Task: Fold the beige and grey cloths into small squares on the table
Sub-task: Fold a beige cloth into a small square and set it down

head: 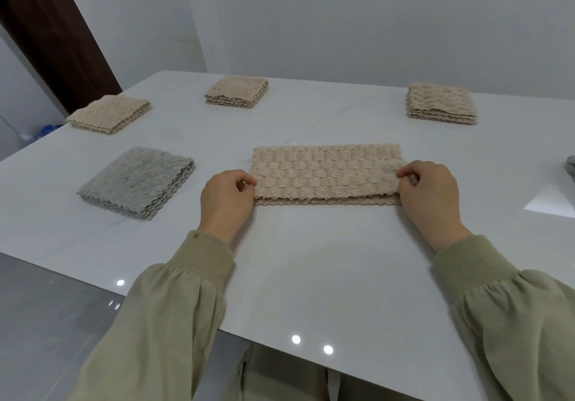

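Note:
A beige cloth (326, 172) lies folded in half as a long rectangle in the middle of the white table (311, 260). Its upper layer stops just short of the lower layer's near edge. My left hand (227, 196) pinches the cloth's left near corner. My right hand (427, 189) pinches the right near corner. A folded grey cloth (137, 181) lies flat as a square to the left. Three folded beige squares rest further back: one at the far left (109, 114), one at the back centre (236, 92) and a thicker stack at the back right (440, 103).
A bit of another grey cloth (570, 167) shows at the right edge of the frame. The table's near edge runs diagonally from left to lower right, with grey floor (46, 323) beyond it. A dark door frame (56, 27) stands behind the far left corner.

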`<state>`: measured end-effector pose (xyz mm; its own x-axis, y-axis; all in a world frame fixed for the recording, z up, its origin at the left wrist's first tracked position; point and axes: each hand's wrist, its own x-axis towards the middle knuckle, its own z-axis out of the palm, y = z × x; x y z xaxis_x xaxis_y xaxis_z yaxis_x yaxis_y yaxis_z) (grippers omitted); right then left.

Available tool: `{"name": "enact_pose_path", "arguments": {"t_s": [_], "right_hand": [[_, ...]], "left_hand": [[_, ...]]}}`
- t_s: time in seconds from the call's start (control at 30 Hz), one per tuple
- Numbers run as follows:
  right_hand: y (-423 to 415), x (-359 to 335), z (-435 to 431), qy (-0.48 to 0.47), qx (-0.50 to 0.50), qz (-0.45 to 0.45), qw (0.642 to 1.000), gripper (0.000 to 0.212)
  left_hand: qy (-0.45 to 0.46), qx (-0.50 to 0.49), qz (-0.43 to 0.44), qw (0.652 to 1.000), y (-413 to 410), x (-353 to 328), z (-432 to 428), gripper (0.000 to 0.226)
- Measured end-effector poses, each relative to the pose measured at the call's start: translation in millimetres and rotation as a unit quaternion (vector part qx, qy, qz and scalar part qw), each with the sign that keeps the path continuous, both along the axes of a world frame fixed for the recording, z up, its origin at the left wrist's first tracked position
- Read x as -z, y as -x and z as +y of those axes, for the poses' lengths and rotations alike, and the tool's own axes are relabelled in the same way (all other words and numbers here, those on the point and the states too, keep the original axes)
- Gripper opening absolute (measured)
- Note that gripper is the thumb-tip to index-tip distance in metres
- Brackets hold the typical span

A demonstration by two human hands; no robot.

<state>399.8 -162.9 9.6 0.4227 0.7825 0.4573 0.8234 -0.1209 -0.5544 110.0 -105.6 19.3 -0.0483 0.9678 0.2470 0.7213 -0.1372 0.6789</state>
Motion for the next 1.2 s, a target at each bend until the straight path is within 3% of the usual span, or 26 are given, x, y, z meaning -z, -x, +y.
{"name": "enact_pose_path", "arguments": {"t_s": [0.1,0.27,0.53,0.63,0.73,0.8,0.93,1.03,1.2], "right_hand": [[-1.5,1.8,2.0,-0.005,-0.001,-0.019,1.000,0.023],[-2.6,6.9,2.4,0.066,0.008,-0.071,0.995,0.022],[-0.6,5.5,1.5,0.064,0.032,-0.107,0.992,0.019],[0.8,2.2,1.6,0.043,0.032,-0.085,0.995,0.020],[3.6,-2.4,0.6,0.017,0.024,-0.046,0.999,0.019],[5.3,-4.7,-1.2,-0.002,0.020,-0.015,1.000,0.019],[6.3,-7.3,-5.1,0.000,0.035,0.049,0.998,0.017],[3.2,-3.4,-2.9,0.076,0.038,0.001,0.996,0.015],[-0.2,0.3,0.3,0.088,0.049,-0.085,0.991,0.011]], "left_hand": [[-0.007,0.000,0.007,1.000,-0.1,-0.3,-0.5,0.018],[0.027,0.008,0.029,0.999,-0.6,0.6,-0.4,0.020],[0.024,0.015,0.075,0.997,-3.2,-0.1,-3.8,0.019],[-0.078,0.007,0.185,0.980,-5.4,2.9,0.1,0.014],[-0.228,0.036,0.177,0.957,-25.6,-1.7,4.0,0.024],[-0.252,0.085,0.167,0.950,-50.8,-8.8,10.2,0.033],[-0.096,0.158,0.231,0.955,-93.9,-8.3,19.6,0.042],[0.009,0.185,0.315,0.931,-101.0,10.3,24.2,0.058],[0.039,0.183,0.340,0.922,-99.0,15.6,29.2,0.067]]}}
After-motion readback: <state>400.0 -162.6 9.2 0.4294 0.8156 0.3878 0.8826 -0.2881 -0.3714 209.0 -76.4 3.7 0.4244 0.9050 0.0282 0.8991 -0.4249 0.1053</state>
